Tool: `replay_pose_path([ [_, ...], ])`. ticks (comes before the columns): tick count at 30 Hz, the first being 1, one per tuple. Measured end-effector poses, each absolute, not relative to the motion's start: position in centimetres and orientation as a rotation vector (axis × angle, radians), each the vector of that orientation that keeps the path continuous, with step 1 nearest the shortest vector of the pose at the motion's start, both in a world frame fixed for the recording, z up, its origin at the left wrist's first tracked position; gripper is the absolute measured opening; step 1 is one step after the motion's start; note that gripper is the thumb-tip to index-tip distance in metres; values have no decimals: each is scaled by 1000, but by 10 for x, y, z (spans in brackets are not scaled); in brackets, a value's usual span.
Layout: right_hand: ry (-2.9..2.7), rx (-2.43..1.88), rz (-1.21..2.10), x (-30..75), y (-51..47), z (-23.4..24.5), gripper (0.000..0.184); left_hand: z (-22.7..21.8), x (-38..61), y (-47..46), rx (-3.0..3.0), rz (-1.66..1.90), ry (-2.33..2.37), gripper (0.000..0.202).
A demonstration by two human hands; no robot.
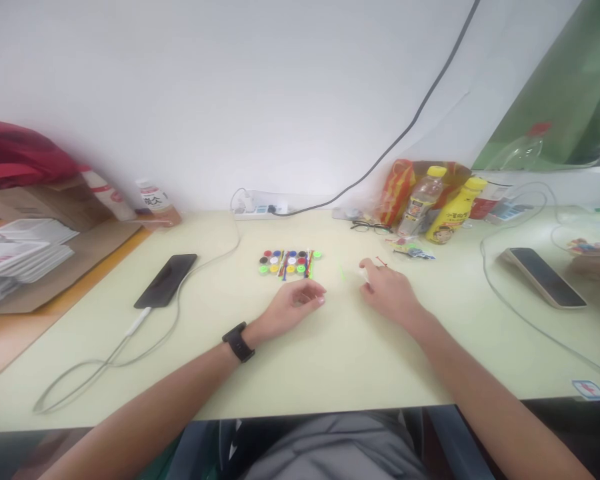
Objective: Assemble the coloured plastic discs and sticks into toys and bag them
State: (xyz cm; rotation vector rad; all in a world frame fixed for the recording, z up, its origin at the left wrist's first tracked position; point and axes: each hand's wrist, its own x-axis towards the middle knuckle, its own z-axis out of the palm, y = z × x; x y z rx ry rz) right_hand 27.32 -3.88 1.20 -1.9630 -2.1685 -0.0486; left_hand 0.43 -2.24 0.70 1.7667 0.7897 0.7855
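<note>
My left hand (pixel 295 303) rests on the pale green table (pixel 330 360), fingers curled in loosely; whether anything is inside them is hidden. A black watch sits on that wrist. Just beyond it lies a cluster of small coloured round pieces (pixel 287 262) with a few thin coloured sticks across them. My right hand (pixel 387 290) lies to the right, fingers bent, pinching a small white piece with a thin red stick (pixel 381 261) at its tips. A thin green stick (pixel 342 273) lies between the two hands.
A black phone (pixel 166 280) on a white cable lies to the left, another phone (pixel 544 277) to the right. Bottles (pixel 447 210), a snack bag, glasses (pixel 371 227) and a power strip (pixel 260 209) line the back wall. Boxes and stacked papers (pixel 20 257) sit far left.
</note>
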Motion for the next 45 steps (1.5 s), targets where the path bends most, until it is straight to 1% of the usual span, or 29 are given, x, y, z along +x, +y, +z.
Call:
replay_pose_path([
  [3,-2102,-1942,-220,277,-38,8,42,11,5,-27,1810,776,755,24],
  [5,-2105,-1842,-267,273,-39,4,38,13,5,-29,1837,760,724,23],
  [7,-2147,-1690,-222,264,-42,0,31,14,5,-31,1861,739,700,23],
  [9,-2202,-1531,-102,251,-45,-6,26,15,5,-32,1879,726,690,22],
  [12,-2250,-1387,54,233,-50,-13,30,16,6,-32,1895,716,688,22],
  [19,-2252,-1480,100,230,-45,-17,44,16,6,-33,1911,669,677,23],
  [21,-2252,-1490,117,234,-41,-18,45,15,7,-33,1909,661,678,23],
  [25,-2234,-1482,138,239,-35,-19,41,14,7,-33,1910,652,686,23],
  [30,-2207,-1470,145,240,-33,-20,44,15,6,-33,1926,645,683,24],
  [34,-2141,-1425,191,239,-30,-22,42,16,6,-34,1935,641,690,25],
  [36,-2052,-1385,222,240,-28,-22,40,17,6,-34,1939,639,693,25],
  [40,-1874,-1247,267,244,-22,-20,29,19,5,-35,1940,646,703,25],
  [45,-1803,-1182,256,249,-24,-10,30,19,6,-35,1948,640,699,23],
])
